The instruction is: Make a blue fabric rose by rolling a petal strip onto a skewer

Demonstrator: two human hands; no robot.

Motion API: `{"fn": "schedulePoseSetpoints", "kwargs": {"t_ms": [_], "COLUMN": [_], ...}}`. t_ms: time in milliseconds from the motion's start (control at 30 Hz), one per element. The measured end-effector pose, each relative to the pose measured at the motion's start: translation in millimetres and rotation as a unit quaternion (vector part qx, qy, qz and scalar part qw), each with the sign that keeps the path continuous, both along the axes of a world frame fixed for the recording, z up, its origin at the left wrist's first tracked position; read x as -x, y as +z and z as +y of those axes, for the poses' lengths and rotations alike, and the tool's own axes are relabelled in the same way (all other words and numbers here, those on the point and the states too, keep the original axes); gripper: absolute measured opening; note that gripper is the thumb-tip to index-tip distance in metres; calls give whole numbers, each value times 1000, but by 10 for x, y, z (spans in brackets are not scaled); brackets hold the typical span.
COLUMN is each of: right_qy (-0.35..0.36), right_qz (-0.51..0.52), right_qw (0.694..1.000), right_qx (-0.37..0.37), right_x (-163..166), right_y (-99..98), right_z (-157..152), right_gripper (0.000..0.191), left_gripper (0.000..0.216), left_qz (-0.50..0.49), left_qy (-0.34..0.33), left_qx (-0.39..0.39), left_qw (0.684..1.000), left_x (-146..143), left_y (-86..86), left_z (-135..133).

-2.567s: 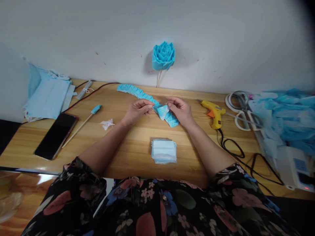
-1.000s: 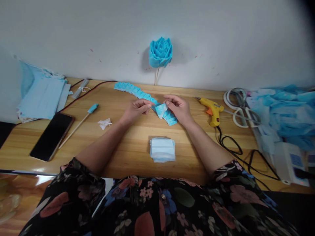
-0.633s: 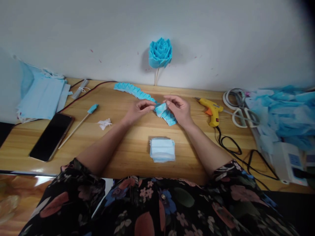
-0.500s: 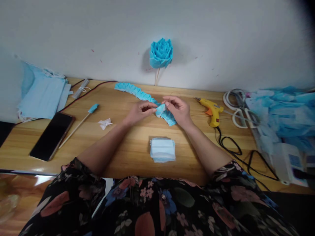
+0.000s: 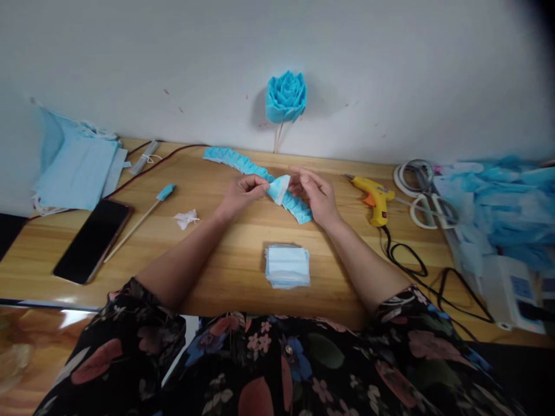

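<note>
My left hand pinches one corner of a small piece of blue and white mask fabric, folded into a triangle, between thumb and fingertips. Just right of that piece is my right hand, its thumb and fingers apart and holding nothing that I can see. Behind and below the hands, a row of overlapping folded blue pieces runs diagonally across the table. Closer to me lies a stack of pale blue fabric squares.
A blue fabric flower on sticks leans at the wall. Left are masks, a phone, a blue-tipped stick and a white scrap. Right are a yellow glue gun, scissors, tape and blue scraps.
The folded piece has shifted slightly left in my left hand and now shows as a wider triangle. My right hand's fingers have come away from it. The view has tilted slightly.
</note>
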State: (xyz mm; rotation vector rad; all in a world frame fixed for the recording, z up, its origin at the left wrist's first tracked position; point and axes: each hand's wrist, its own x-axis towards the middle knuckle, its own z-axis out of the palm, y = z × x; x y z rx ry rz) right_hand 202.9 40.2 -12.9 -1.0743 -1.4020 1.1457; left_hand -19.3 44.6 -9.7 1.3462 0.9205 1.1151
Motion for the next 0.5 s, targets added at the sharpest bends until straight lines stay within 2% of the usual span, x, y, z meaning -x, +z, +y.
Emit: {"fn": "schedulePoseSetpoints", "kwargs": {"t_ms": [267,500], "right_qy": [23,-5], "right_qz": [-62,-77], "right_qw": [997,996], "right_qx": [-29,-55], "right_x": [45,45], "right_y": [15,-26], "right_z": [-33,-1], "right_gripper": [43,30], "left_gripper": [38,43], "left_qz": [0,27], "left_qy": [-11,-8], "left_qx": [4,-10], "left_qw": [1000,1000], "left_x": [-7,1], "left_y": [-23,-11], "left_z": [-5,-4]}}
